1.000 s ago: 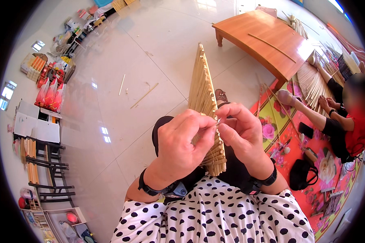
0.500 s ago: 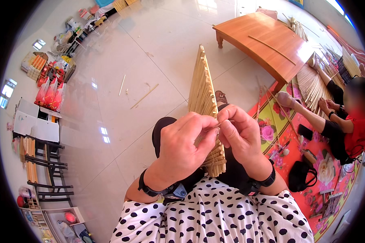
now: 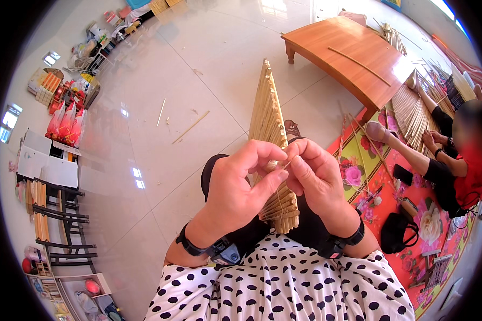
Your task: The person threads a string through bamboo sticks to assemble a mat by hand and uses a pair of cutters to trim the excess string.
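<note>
A mat of pale straw-coloured stalks [image 3: 266, 115], bound side by side, stands between my knees with its narrow end toward the far side. Binding thread crosses its near end. Over the upper edge of the mat, my right hand [image 3: 321, 174] is closed, thumb and forefinger pinching a thin strand [image 3: 286, 165]. My left hand [image 3: 238, 179] lies just left of it; its thumb points at the pinch, the forefinger is raised apart, and the other fingers curl behind. The mat's middle is partly hidden by both hands.
A low wooden table [image 3: 343, 51] with one stalk on it stands at the far right. Another person [image 3: 468, 155] sits on a flowered red mat [image 3: 412, 211], handling stalks. Loose stalks [image 3: 191, 127] lie on the tiled floor. Black stools [image 3: 64, 224] line the left wall.
My left thumb and forefinger have parted from their pinch, and the left hand has turned slightly. The right hand keeps its pinch in nearly the same place.
</note>
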Available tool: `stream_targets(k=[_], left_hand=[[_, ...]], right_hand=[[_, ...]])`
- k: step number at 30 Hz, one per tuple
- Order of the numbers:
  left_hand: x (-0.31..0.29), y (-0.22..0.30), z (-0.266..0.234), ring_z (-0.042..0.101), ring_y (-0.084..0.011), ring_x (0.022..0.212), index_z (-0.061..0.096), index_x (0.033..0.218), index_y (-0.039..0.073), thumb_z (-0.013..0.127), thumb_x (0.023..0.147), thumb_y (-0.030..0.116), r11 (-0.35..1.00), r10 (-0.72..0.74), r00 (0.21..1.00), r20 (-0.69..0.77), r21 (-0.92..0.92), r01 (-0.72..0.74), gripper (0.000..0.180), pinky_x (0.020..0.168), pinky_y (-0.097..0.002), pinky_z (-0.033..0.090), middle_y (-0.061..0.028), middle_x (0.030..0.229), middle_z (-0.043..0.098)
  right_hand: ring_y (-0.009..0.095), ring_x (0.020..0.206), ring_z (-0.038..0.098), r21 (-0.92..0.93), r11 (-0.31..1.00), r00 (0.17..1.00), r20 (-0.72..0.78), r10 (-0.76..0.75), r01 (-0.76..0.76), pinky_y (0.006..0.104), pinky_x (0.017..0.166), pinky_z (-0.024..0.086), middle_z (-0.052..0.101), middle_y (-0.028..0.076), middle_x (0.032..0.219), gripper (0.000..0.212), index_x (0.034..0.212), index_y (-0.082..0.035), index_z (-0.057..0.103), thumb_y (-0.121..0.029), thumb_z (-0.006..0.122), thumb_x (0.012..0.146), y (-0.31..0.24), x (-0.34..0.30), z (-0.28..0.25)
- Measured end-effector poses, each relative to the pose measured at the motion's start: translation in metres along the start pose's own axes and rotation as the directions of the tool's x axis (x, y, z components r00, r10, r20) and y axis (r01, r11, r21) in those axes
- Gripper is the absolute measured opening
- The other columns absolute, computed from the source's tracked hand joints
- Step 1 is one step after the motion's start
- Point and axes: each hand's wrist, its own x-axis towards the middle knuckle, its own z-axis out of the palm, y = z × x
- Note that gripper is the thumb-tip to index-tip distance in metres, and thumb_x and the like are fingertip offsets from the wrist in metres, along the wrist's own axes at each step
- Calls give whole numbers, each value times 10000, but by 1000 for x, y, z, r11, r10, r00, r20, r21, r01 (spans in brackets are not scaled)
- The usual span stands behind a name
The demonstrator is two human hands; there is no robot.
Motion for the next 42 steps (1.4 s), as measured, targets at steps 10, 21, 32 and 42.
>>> stream_targets(k=[10, 21, 32, 42], left_hand=[[1, 3, -5, 622, -106, 728, 549, 1033, -1, 674, 853, 22, 889, -131, 990, 51, -435, 140, 221, 676, -228, 511, -50, 845, 628], [1, -1, -2, 653, -142, 802, 543, 1062, -7, 676, 850, 17, 899, -136, 989, 61, -412, 149, 251, 732, -250, 526, -75, 908, 644], [2, 2, -1, 646, -116, 739, 626, 1050, -31, 670, 824, -24, 990, -138, 990, 39, 45, 136, 230, 674, -231, 542, -58, 844, 647], [3, -1, -10, 624, -125, 667, 580, 999, -11, 724, 801, 41, 847, -263, 961, 90, -456, 274, 250, 611, -226, 524, -53, 789, 620]], right_hand=[[20, 546, 441, 7, 1000, 1000, 29, -3, 3, 168, 477, 331, 535, -18, 817, 121, 1011, -41, 504, -160, 493, 992, -4, -1, 3], [11, 537, 426, -45, 999, 1000, -5, -16, 15, 164, 473, 326, 571, -6, 787, 112, 1010, -38, 483, -149, 469, 999, -6, -1, 5], [8, 545, 416, -155, 987, 993, -105, -51, 35, 171, 485, 325, 478, -57, 672, 84, 998, -39, 483, -119, 459, 994, 0, -2, 2], [3, 615, 478, -113, 994, 997, -74, -14, 6, 168, 535, 365, 521, -36, 791, 125, 1054, -8, 523, -76, 536, 949, -5, 2, -7]])
